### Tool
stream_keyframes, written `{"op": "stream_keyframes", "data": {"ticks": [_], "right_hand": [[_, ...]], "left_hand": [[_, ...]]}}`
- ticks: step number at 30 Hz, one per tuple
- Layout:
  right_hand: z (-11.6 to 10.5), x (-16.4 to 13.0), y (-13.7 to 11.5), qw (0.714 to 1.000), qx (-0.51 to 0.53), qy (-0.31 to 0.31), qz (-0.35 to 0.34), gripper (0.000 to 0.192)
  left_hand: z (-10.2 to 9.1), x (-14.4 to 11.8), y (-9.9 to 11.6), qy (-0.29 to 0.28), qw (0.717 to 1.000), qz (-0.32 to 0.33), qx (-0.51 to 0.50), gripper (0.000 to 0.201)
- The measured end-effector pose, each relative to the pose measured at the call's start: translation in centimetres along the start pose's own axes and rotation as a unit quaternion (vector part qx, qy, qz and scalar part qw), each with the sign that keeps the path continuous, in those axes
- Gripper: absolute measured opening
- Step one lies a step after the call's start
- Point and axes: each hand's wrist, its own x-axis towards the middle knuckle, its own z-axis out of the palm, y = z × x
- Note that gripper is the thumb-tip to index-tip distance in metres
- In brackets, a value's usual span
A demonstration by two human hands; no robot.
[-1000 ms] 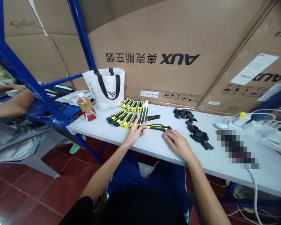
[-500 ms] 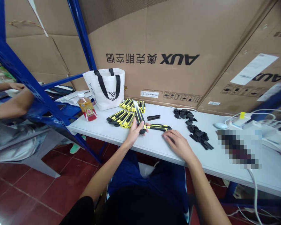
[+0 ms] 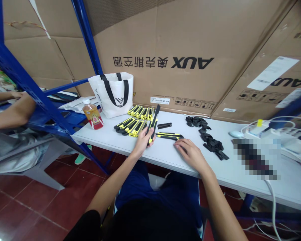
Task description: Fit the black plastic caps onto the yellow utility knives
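My left hand (image 3: 141, 142) is closed around the handle of a yellow-and-black utility knife (image 3: 154, 126), held tilted above the table with its long dark blade out and pointing up. My right hand (image 3: 190, 153) rests on the white tabletop, fingers loosely extended and holding nothing. Its fingertips lie beside the end of a second utility knife (image 3: 168, 135); whether they touch it I cannot tell. Just behind that knife lies a narrow black piece (image 3: 165, 126). Several more utility knives (image 3: 130, 127) are laid in two rows left of my left hand.
Small black plastic parts (image 3: 212, 143) are strewn right of centre. A drink bottle (image 3: 92, 115) and a white tote bag (image 3: 117, 97) stand at the left, near a blue shelf post (image 3: 86, 36). White cables and power strips (image 3: 273, 134) crowd the right end. Another person's arm (image 3: 15, 112) shows far left.
The knife in my left hand has turned, its tip swinging from upper left to upper right, and its blade now looks dark instead of shiny. My right hand stays put.
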Motion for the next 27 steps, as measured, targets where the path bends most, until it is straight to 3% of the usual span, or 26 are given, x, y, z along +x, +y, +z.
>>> {"op": "stream_keyframes", "data": {"ticks": [4, 10, 18, 27], "right_hand": [[0.00, 0.00, -0.03, 1.000, -0.001, 0.001, -0.002, 0.031], [0.02, -0.02, 0.01, 1.000, 0.002, -0.001, 0.002, 0.031], [0.04, -0.03, 0.14, 1.000, -0.005, 0.001, -0.002, 0.030], [-0.05, -0.01, -0.02, 1.000, 0.005, -0.005, 0.007, 0.030]], "left_hand": [[0.15, -0.24, 0.39, 0.008, 1.000, -0.013, 0.004, 0.055], [0.34, -0.20, 0.53, -0.007, 0.998, 0.034, -0.042, 0.053], [0.33, -0.10, 0.55, 0.013, 0.998, 0.017, -0.055, 0.065], [-0.20, -0.23, 0.06, -0.008, 0.998, 0.028, -0.050, 0.048]]}}
